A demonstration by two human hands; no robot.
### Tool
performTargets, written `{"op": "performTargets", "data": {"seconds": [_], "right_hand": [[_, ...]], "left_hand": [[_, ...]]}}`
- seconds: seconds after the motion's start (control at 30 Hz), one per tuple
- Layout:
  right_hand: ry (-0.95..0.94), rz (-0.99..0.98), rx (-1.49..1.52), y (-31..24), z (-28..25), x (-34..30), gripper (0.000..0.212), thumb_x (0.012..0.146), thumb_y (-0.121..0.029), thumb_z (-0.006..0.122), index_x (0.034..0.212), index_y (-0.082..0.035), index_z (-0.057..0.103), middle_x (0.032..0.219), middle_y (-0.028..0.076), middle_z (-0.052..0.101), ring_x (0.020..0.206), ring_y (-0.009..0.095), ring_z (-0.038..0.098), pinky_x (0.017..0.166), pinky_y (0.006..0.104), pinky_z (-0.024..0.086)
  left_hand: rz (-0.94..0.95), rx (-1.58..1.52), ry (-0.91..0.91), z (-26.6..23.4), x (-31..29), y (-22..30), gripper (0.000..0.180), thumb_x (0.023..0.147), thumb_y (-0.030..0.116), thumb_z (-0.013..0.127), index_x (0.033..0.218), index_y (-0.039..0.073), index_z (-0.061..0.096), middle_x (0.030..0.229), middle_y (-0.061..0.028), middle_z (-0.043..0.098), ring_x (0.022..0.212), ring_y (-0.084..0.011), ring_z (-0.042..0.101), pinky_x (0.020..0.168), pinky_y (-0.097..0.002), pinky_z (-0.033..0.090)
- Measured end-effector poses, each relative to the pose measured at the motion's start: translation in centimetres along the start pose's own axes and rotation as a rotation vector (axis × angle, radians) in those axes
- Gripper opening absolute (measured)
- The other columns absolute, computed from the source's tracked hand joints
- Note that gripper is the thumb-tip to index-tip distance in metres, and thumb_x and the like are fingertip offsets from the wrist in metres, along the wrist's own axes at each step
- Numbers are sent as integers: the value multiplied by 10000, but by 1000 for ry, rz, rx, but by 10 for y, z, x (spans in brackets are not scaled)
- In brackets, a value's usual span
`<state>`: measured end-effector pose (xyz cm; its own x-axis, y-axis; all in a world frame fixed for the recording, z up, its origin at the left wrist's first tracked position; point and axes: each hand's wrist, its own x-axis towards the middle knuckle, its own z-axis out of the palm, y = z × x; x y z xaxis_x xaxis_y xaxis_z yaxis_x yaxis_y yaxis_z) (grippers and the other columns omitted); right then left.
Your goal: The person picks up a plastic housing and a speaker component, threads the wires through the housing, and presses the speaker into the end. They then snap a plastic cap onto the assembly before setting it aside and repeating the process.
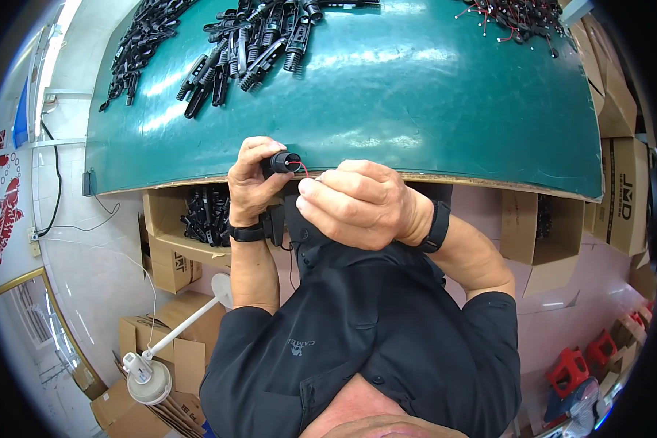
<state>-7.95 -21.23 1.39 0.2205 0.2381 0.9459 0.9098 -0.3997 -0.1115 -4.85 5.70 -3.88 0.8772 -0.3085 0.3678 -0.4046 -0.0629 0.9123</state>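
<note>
My left hand (252, 179) is closed around a black cylindrical housing (285, 162), its round open end turned toward my right hand. From that opening runs a thin red wire (304, 168). The wire's outer end meets the pinched fingertips of my right hand (358, 201), and whatever sits on its tip is hidden there. Both hands are above the near edge of the green table (416, 139). Farther back lies a pile of black ribbed plastic parts (259, 44).
More black parts (142, 44) lie at the table's far left, and small red-wired pieces (515, 22) at its far right. Below the near edge stand an open carton of black parts (175, 237) and another carton (540, 241). A white pedestal fan (150, 379) and red stools (568, 372) stand behind.
</note>
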Motion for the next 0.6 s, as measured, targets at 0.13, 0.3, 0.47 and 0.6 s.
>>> {"op": "performTargets", "data": {"seconds": [0.13,0.3,0.47,0.6], "right_hand": [[-5,5,21,-1,7,-5,221,815,-122,747,1034,-87,739,1130,36,699,975,173,675,827,313,593],[-5,18,23,-2,10,-9,234,815,-128,748,1046,-89,738,1131,33,698,988,172,674,834,311,595],[12,4,27,1,13,-11,220,814,-85,732,1028,-59,771,1152,72,728,991,192,672,815,326,584],[0,12,31,2,14,-13,218,815,-81,737,1029,-60,772,1154,73,729,992,193,674,814,326,588]], "left_hand": [[17,5,-21,1,2,2,590,740,-126,877,1277,45,701,1246,-119,641,1160,-234,647,1023,-359,540],[22,-3,-46,-1,2,1,599,736,-127,879,1282,45,703,1248,-118,642,1165,-233,647,1029,-359,539],[10,-7,-44,-1,2,1,603,730,-124,883,1280,45,705,1251,-118,641,1167,-234,647,1030,-359,540],[17,-9,-51,1,3,2,598,728,-126,881,1274,45,708,1251,-117,640,1168,-233,647,1025,-358,544]]}}
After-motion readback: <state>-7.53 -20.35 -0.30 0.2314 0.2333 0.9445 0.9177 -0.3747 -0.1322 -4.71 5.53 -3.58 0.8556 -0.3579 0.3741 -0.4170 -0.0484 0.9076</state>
